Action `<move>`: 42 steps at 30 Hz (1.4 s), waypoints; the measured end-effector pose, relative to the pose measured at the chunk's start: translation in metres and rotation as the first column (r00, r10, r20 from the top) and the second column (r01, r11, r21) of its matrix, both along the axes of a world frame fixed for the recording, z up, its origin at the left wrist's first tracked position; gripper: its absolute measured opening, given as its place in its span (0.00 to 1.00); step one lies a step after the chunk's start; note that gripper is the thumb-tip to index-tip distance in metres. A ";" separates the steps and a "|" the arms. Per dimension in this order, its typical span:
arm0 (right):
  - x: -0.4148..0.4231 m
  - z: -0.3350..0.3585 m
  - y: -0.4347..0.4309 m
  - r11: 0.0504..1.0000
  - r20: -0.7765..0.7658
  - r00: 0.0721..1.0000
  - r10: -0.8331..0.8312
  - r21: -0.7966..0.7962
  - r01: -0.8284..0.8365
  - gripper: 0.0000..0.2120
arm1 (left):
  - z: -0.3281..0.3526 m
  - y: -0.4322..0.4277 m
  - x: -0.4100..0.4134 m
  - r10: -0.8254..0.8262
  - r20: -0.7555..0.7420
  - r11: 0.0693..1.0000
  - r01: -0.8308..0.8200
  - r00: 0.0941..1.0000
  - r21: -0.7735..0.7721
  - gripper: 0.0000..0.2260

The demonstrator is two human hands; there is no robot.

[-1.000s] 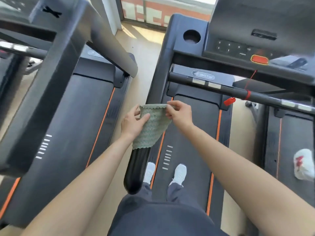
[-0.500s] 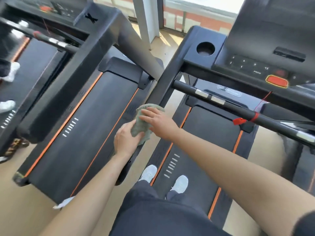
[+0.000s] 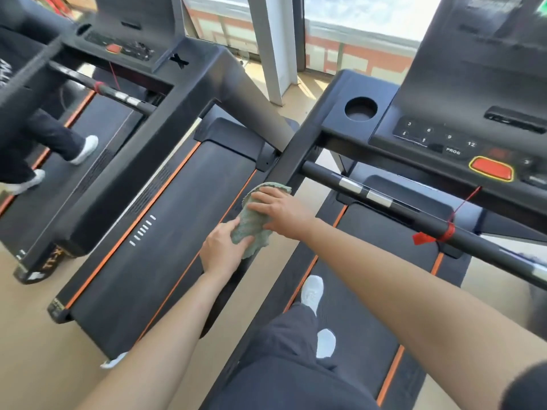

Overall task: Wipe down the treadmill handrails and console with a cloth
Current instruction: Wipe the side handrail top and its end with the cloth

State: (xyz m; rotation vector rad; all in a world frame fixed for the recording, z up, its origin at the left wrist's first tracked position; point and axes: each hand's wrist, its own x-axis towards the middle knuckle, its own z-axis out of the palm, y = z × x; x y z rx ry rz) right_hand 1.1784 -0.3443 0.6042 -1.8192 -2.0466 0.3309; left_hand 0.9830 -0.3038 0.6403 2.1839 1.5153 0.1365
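A green cloth [image 3: 251, 229] lies bunched over the left handrail [image 3: 291, 161] of the black treadmill I stand on. My right hand [image 3: 282, 211] rests on top of the cloth, fingers stretched out flat and pointing left, pressing it against the rail. Just below, my left hand [image 3: 220, 251] grips the cloth's lower end, thumb over the fabric. The console [image 3: 444, 137] with number keys and a red stop button [image 3: 491, 168] sits up to the right. The front crossbar [image 3: 414, 217] runs below it.
A cup holder [image 3: 361, 109] is at the console's left corner. A red safety clip [image 3: 423, 238] hangs on the crossbar. A second treadmill [image 3: 177, 202] stands close on the left. Another person's legs [image 3: 53, 143] are on a third, at far left.
One second ago both hands held the cloth spread out in the air. Since then they have brought it down, bunched, onto the left handrail, and my view has swung left.
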 end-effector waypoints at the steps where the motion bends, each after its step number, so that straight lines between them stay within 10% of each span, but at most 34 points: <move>1: 0.005 0.000 0.001 1.000 -0.011 1.000 -0.013 -0.004 0.013 0.30 | 0.000 0.002 0.005 0.001 0.005 1.000 -0.001 1.000 0.005 0.25; 42: 0.268 0.033 0.082 0.896 0.178 0.927 -0.331 -0.248 0.368 0.30 | -0.007 0.116 0.280 -0.234 0.114 0.972 0.232 0.965 0.038 0.26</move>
